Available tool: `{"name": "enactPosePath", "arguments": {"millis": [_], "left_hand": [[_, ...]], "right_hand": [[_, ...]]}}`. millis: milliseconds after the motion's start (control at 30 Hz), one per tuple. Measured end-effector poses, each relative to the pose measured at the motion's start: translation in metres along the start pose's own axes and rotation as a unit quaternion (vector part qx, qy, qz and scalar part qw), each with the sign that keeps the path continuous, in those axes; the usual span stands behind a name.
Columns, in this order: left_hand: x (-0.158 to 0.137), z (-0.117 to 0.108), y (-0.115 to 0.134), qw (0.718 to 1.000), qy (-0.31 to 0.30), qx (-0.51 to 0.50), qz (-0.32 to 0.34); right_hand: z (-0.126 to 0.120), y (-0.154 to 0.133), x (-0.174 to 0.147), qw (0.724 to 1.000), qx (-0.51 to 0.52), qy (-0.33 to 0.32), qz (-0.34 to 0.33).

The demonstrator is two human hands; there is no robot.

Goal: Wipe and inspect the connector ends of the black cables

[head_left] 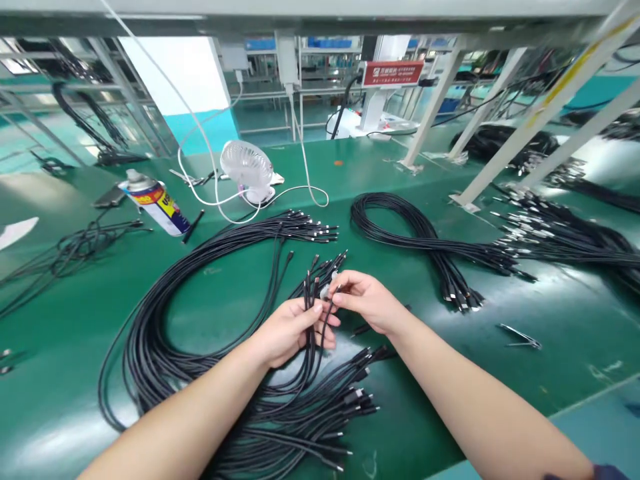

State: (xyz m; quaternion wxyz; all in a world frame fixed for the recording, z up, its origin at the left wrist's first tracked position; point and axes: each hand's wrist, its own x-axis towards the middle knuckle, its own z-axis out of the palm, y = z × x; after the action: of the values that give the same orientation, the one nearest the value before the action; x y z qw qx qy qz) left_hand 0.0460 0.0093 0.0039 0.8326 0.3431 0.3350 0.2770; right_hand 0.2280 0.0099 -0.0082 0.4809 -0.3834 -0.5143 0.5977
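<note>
Several black cables point(311, 333) run through my left hand point(293, 327), whose thumb presses them near their plug ends. My right hand point(364, 300) pinches the tip of one black cable close beside that group. A small whitish, translucent piece point(326, 291) shows between the two hands; what it is I cannot make out. Around and below my hands lies a large looped bundle of black cables point(155, 320), with one set of plug ends pointing right at the back and another set point(357, 397) in front.
A coiled cable bundle point(390, 223) lies to the right, near metal tweezers point(520, 337). A spray can point(156, 203) and a white fan point(247, 167) stand at the back left. More cables point(570, 227) are heaped at the far right, by slanted metal posts point(520, 143).
</note>
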Motion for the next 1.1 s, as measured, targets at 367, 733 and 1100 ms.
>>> {"name": "enactPosePath", "arguments": {"millis": [367,733,1100], "left_hand": [[0.001,-0.003,-0.001,0.999,-0.022,-0.042,-0.024],[-0.005,-0.009,0.008,0.978,-0.157,-0.133,-0.042],[-0.011,-0.007,0.015,0.955,-0.223,-0.188,-0.057]], "right_hand": [[-0.016,-0.038,-0.004,0.945,-0.323,0.039,0.025],[-0.02,-0.038,-0.009,0.803,-0.542,-0.183,0.167],[-0.012,-0.035,-0.021,0.761,-0.585,-0.227,0.165]]}}
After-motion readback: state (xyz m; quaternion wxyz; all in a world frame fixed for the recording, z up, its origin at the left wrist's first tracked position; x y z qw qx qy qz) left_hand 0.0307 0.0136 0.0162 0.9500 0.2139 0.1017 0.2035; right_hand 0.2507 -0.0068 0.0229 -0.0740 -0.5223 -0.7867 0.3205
